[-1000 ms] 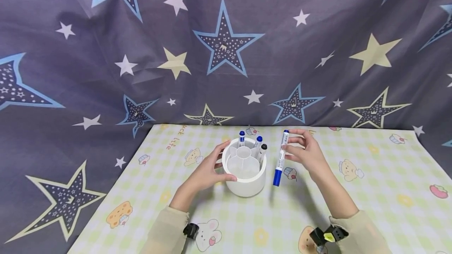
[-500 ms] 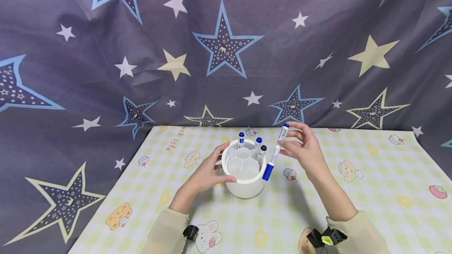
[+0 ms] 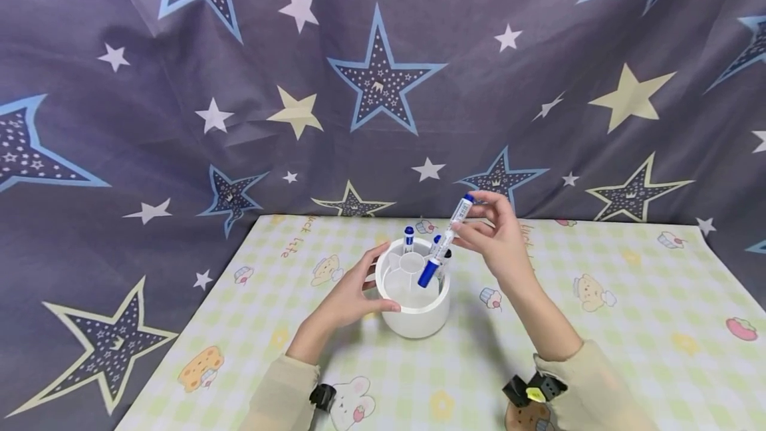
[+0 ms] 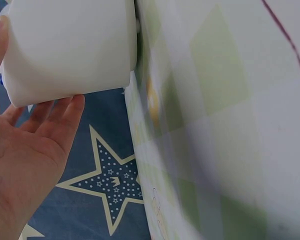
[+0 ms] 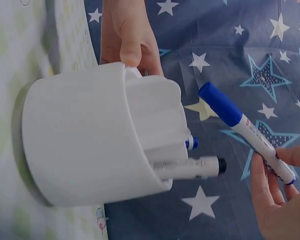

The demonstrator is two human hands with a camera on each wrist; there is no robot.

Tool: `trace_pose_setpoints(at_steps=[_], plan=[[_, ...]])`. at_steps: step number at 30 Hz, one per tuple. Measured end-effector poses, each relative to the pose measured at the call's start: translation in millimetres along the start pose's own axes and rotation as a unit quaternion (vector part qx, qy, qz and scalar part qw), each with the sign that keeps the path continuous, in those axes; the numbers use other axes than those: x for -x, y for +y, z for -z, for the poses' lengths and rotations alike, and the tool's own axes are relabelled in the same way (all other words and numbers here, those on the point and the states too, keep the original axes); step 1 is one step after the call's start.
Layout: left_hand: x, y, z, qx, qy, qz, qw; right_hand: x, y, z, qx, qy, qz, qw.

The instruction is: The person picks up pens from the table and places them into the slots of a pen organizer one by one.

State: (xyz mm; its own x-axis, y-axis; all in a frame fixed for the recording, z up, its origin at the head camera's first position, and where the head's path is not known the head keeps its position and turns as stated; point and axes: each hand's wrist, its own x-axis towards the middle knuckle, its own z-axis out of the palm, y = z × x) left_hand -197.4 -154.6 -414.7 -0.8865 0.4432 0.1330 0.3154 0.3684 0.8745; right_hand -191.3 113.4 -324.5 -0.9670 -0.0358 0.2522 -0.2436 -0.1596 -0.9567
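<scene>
The blue marker point(image 3: 445, 241) hangs tilted over the white holder point(image 3: 414, 314), blue cap point(image 3: 427, 274) down and just above the open compartments, its upper end pinched in the fingers point(image 3: 473, 233) of the right hand point(image 3: 498, 238). It looks not yet seated: in the right-wrist view the marker point(image 5: 245, 130) is clear of the holder point(image 5: 100, 140), with a gap between cap and rim. Three markers already stand in the back slots, two with blue ends point(image 3: 409, 230) and one with a black end point(image 5: 221, 166), so by my reading most of the loading is done and this one remains to go in; I see no other loose markers on the desk point(image 3: 628, 324). The left hand point(image 3: 347, 294) steadies the holder, thumb curled over the near rim and fingers wrapped round the side wall, as the left-wrist view shows point(image 4: 25, 150). Behind the desk hangs a star-patterned cloth point(image 3: 179, 85).
</scene>
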Motion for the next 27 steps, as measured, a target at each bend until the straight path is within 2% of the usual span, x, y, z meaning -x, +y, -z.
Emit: trace_pose_setpoints(at_steps=[11,16,23,27], plan=[[-2.2,-1.7,-1.0,0.009,0.0,-0.014,0.9999,-15.5,4.8,-30.7,0.015,0.008,0.041,0.999],[-3.5,-2.1,-1.8,0.012,-0.002,-0.016,0.9998,-16.3,11.2,-40.3,0.05,0.004,0.058,0.997],[-1.7,-3.4,-0.6,0.001,-0.007,-0.008,0.9999,-10.8,17.3,-47.2,0.134,-0.048,0.089,0.986],[1.3,-0.6,0.8,-0.02,0.0,0.016,0.9997,-9.9,18.7,-41.3,0.157,-0.087,0.116,0.977]])
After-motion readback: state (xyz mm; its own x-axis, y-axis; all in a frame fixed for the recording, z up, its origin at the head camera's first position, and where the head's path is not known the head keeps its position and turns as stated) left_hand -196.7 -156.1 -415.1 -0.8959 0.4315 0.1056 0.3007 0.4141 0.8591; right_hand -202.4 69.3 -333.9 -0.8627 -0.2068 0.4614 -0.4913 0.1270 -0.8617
